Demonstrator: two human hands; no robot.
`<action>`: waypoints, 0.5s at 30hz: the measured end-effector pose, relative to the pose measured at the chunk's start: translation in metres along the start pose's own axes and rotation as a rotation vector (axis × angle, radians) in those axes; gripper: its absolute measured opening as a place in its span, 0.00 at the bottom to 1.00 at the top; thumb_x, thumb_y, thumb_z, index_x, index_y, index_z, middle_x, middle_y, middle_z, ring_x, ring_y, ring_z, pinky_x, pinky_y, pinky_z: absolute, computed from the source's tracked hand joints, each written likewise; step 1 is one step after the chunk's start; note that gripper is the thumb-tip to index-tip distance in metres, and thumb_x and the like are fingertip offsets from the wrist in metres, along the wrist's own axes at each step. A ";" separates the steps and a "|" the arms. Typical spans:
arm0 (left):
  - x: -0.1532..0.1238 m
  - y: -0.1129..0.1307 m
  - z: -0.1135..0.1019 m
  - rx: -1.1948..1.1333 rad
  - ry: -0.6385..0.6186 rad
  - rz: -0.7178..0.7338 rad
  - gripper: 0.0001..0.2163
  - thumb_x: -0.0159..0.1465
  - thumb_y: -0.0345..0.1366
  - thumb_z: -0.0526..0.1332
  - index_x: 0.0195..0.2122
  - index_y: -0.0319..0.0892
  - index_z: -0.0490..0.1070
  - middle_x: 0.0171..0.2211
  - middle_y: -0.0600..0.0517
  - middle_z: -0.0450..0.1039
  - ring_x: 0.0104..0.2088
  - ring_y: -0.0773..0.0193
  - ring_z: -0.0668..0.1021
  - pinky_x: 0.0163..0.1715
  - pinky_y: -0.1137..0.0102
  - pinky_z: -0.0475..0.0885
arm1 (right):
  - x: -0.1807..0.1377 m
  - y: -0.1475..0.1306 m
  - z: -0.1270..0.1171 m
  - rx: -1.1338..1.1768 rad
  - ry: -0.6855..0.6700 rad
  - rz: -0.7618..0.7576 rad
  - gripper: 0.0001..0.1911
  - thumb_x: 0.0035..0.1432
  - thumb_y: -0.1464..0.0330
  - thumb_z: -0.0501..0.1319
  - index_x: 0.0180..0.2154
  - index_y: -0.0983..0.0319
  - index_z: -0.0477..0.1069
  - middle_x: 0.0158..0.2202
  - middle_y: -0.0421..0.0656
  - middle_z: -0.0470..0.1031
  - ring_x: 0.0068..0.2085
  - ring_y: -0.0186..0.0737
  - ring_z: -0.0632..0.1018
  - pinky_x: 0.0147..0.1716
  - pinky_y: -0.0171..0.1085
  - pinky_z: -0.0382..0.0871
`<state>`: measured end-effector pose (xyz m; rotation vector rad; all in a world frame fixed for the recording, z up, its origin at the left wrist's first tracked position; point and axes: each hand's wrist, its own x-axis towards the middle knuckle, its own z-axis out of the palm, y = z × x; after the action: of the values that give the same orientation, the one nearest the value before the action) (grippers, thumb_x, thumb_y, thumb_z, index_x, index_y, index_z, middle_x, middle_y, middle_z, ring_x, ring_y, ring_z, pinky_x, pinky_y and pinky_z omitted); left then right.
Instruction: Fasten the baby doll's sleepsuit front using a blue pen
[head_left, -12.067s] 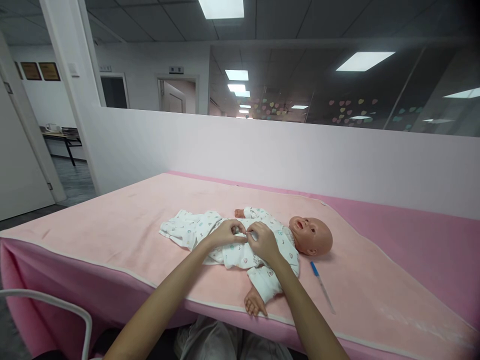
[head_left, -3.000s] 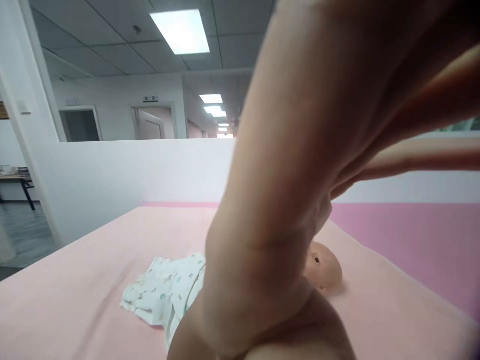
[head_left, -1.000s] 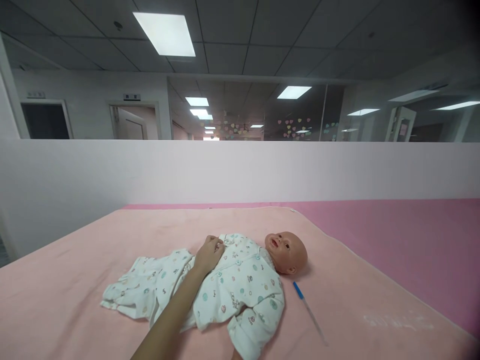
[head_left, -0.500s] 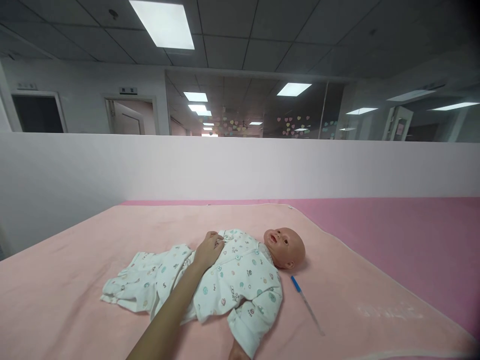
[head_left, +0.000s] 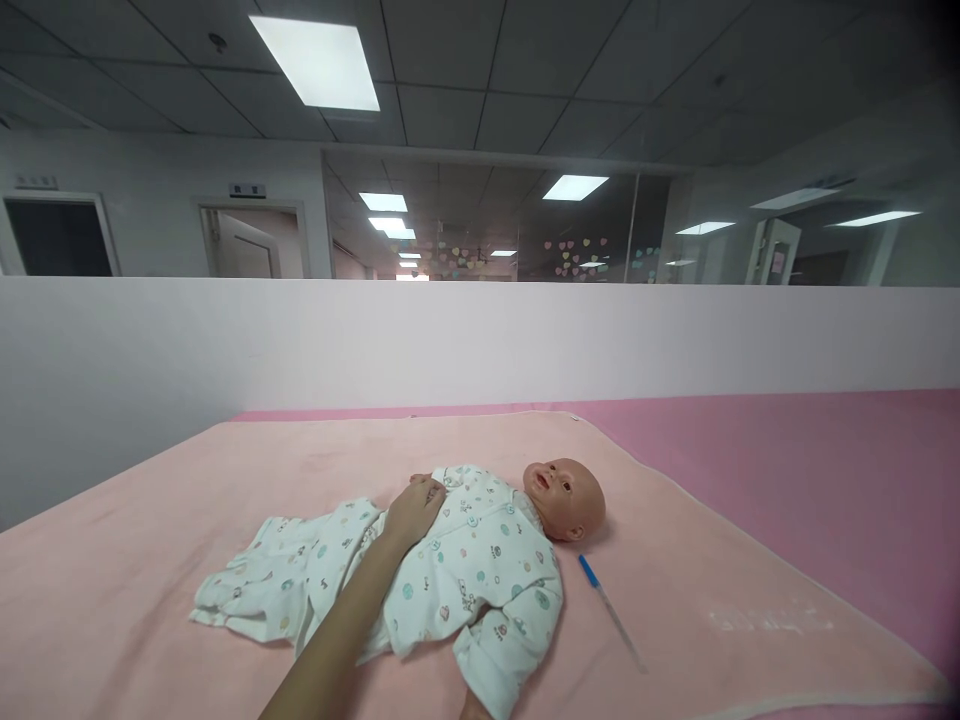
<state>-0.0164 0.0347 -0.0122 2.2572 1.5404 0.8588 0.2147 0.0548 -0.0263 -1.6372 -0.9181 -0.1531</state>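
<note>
The doll (head_left: 568, 502) lay face up on the peach sheet (head_left: 247, 460), reaching to three o'clock of the left hand (head_left: 414, 513), its shirt (head_left: 491, 560) apparently drawn closed already; unfinished fastenings couldn't be judged; bent fingers rested narrow on it, grip untellable; right hand unseen

White outfit (head_left: 510, 560) — green circles, pinkish marks, perhaps grey figures — on peach cloth (head_left: 690, 590); pink cover (head_left: 825, 450); blue-tipped stick (head_left: 611, 611).

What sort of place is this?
Possibly a childcare training room: a clothed baby doll lies on a pink cover, while the white partition and ceiling light panels look institutional.
</note>
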 end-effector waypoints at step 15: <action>-0.002 0.005 -0.003 0.020 -0.020 -0.023 0.16 0.60 0.42 0.44 0.36 0.45 0.70 0.44 0.51 0.67 0.39 0.64 0.71 0.35 0.73 0.64 | 0.005 0.000 0.001 -0.037 -0.276 0.167 0.17 0.44 0.60 0.56 0.11 0.61 0.58 0.25 0.47 0.70 0.50 0.56 0.63 0.48 0.55 0.51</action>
<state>-0.0149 0.0302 -0.0077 2.2499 1.5702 0.8161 0.2177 0.0582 -0.0243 -1.7895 -0.9838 0.1757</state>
